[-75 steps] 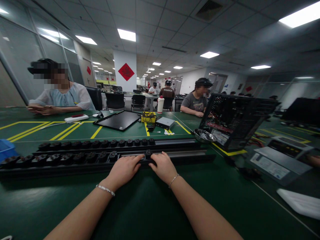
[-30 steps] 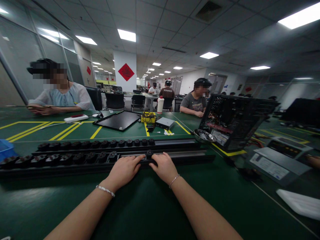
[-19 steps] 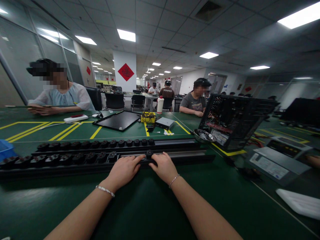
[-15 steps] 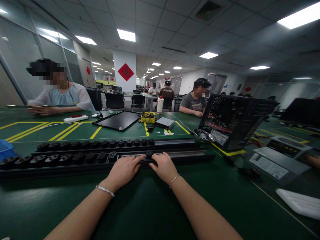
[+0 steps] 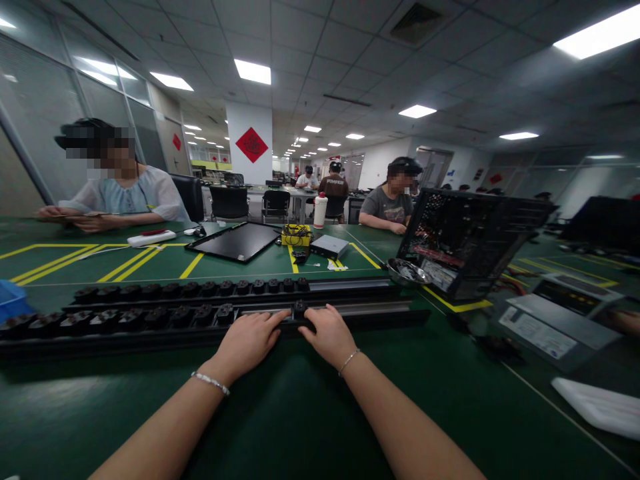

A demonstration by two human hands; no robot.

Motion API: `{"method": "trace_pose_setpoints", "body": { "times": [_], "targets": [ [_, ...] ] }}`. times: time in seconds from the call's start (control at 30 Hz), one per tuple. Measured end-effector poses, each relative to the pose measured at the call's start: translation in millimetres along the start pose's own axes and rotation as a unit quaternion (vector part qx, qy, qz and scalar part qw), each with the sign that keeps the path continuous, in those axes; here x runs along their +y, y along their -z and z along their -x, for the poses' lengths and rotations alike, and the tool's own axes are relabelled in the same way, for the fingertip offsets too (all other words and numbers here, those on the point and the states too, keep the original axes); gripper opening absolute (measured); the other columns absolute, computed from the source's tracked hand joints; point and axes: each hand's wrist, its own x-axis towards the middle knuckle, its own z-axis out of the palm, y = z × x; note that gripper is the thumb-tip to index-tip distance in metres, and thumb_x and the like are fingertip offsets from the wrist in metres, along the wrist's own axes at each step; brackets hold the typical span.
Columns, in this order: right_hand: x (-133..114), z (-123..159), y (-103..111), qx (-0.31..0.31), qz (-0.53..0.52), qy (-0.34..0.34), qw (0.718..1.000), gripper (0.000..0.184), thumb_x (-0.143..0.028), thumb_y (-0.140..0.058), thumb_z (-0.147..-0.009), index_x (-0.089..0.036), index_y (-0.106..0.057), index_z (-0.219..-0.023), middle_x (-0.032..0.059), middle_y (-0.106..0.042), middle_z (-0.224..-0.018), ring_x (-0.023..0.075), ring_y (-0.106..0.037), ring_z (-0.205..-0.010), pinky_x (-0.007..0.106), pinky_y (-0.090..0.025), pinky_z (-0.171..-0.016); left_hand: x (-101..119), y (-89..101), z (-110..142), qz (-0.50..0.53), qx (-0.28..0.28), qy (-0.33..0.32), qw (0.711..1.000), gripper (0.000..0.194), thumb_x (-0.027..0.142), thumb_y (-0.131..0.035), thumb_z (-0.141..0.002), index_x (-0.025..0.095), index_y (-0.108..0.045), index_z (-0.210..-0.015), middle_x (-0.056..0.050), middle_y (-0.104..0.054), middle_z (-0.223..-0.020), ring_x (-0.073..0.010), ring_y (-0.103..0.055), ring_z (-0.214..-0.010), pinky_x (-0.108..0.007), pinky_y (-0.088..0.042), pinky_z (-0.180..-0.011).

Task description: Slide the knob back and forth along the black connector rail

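Observation:
Two long black power tracks lie side by side across the green table, the near track (image 5: 370, 325) in front of the far track (image 5: 350, 284). Round black socket adapters (image 5: 131, 317) line the left part of each. A single black adapter (image 5: 299, 308) sits on the near track between my hands. My left hand (image 5: 253, 337) lies over this track, its index finger stretched out to the adapter's left side and its thumb on the near edge. From the right, my right hand (image 5: 327, 333) holds the adapter with bent fingers; its fingertips are partly hidden.
Beyond the tracks lie a flat black screen panel (image 5: 235, 240), a yellow basket of cables (image 5: 296, 235) and a grey drive (image 5: 329, 247). To the right stand a metal bowl (image 5: 407, 272), an open computer case (image 5: 465, 240) and a power supply unit (image 5: 555, 320). Co-workers sit across the table.
My hands and the adapter between them stay almost in place, with at most a tiny shift right. The co-worker at left has lowered the thin thing held and moved one hand outward.

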Motion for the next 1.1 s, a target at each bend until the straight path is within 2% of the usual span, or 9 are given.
{"method": "trace_pose_setpoints", "body": {
  "times": [0.73, 1.1],
  "targets": [
    [3.8, 0.1, -3.5, 0.007, 0.001, 0.006, 1.0, 0.013, -0.033, -0.058, -0.082, -0.021, -0.058, -0.087, 0.0037, -0.067, -0.086, 0.0169, -0.06, -0.089, 0.038, -0.032, -0.099, 0.6, 2.0, 0.0, 0.0, -0.009, 0.001, 1.0, 0.04, 0.033, -0.04, -0.089, 0.032, -0.045, -0.129, -0.003, -0.065, -0.102, -0.0201, -0.061, -0.092, -0.033, -0.043, -0.079],
    [4.0, 0.0, -3.8, 0.01, 0.005, 0.008, 1.0, 0.014, -0.033, -0.059, -0.081, -0.021, -0.058, -0.087, 0.0037, -0.067, -0.086, 0.0173, -0.06, -0.089, 0.038, -0.032, -0.099, 0.4, 2.2, -0.5, -0.013, -0.013, -0.001, 1.0, 0.044, 0.033, -0.04, -0.089, 0.033, -0.04, -0.133, -0.003, -0.066, -0.1, -0.021, -0.061, -0.089, -0.034, -0.043, -0.077]
  ]
}}
